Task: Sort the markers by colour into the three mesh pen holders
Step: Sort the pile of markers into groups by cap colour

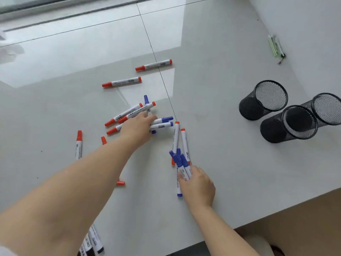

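The left hand [137,126] reaches into the middle pile and its fingers rest on two blue markers [162,123], which lie with their long axis pointing right, caps away from the hand; whether the fingers already pinch them I cannot tell. The right hand [198,183], nearer to the three empty black mesh pen holders [287,109] at the right, grips a bundle of blue markers [181,164] with caps pointing up. The markers are smooth white plastic tubes, scattered with red ones [121,82] on the glossy table [221,71].

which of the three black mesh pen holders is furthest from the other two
The black mesh pen holder standing at the back left; a gap separates it, while the other two mesh holders overlap in view.
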### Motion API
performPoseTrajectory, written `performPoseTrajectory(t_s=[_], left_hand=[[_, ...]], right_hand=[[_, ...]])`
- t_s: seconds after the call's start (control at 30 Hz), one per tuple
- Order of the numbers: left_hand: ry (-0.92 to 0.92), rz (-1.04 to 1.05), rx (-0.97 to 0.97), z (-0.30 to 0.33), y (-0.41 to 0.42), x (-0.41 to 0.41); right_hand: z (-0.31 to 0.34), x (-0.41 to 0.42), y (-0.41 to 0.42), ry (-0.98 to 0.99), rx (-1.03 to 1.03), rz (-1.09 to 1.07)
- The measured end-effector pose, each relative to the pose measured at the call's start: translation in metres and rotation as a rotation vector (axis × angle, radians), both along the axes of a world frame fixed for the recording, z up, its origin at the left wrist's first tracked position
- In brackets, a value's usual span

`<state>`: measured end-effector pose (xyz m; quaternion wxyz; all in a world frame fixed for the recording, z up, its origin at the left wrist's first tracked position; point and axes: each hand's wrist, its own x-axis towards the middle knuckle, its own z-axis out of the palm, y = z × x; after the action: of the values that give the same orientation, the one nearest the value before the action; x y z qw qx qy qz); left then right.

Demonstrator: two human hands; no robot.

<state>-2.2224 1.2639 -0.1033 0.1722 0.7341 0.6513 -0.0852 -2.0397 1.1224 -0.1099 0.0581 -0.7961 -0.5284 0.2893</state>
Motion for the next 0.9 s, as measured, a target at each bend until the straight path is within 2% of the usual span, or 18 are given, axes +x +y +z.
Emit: performPoseTrajectory(t_s=[0.13,0.27,0.37,0.43,0.53,0.63,0.73,0.9], left_hand=[[0.048,-0.058,0.048,-0.003,0.007,0.006],[0.017,-0.113,0.085,-0.003,0.009,0.013],[-0.035,-0.101,0.107,0.000,0.009,0.016],[-0.104,-0.066,0.129,0.001,0.007,0.016],[-0.226,-0.013,0.158,0.007,0.001,0.016],[-0.360,0.075,0.189,0.016,-0.008,0.016],[-0.497,0.224,0.208,0.027,-0.020,0.016],[-0.840,0.576,0.150,0.052,-0.041,0.009]], right_hand=[[-0.002,-0.004,0.004,-0.039,0.034,0.042],[0.000,-0.008,0.006,-0.085,0.022,0.066],[0.005,-0.009,0.002,-0.084,0.101,0.098],[0.007,-0.006,-0.001,-0.104,0.200,0.203],[0.017,0.002,0.000,-0.161,0.235,0.403],[0.020,0.010,0.008,-0.202,0.222,0.630],[0.023,0.010,0.017,-0.326,0.194,0.903],[0.027,0.005,0.024,-0.396,0.290,1.137]])
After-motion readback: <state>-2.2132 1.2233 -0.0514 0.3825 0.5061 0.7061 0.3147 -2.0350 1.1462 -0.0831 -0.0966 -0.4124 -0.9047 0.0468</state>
